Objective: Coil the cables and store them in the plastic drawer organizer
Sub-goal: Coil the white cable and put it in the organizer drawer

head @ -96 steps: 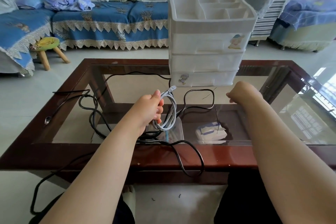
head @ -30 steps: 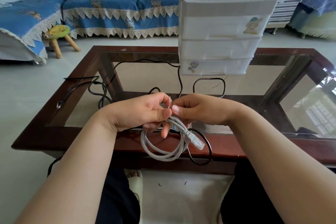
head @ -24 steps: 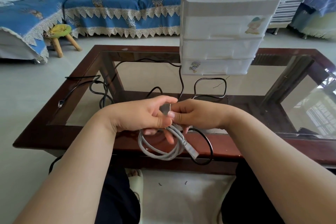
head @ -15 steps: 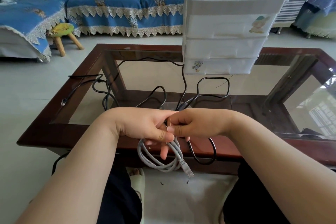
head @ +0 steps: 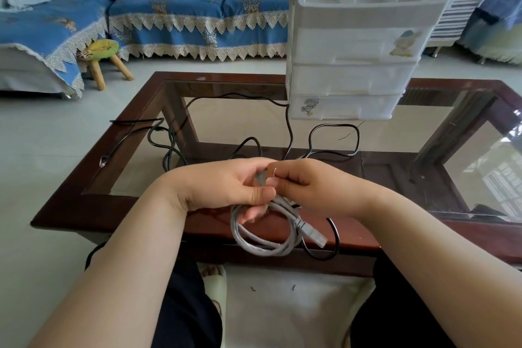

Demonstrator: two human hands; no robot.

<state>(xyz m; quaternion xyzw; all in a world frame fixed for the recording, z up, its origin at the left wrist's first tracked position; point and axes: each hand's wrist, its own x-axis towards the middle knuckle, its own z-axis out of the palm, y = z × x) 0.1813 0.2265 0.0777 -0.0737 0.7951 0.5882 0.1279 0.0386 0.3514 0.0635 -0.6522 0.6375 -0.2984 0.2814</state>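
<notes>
Here the grey cable (head: 264,237) hangs as a small coil over the near edge of the glass table (head: 367,237), its plug end dangling right. Left hand (head: 226,185) grips the coil's top; right hand (head: 308,182) pinches a thin wire tie against it. Black cable (head: 288,133) sprawls on the glass before the closed drawer organizer (head: 353,45).

We see a wood-framed glass surface (head: 135,178) carrying a white plastic drawer organizer (head: 347,76) at its far side and a loose black cable (head: 288,133) sprawled left and centre.
</notes>
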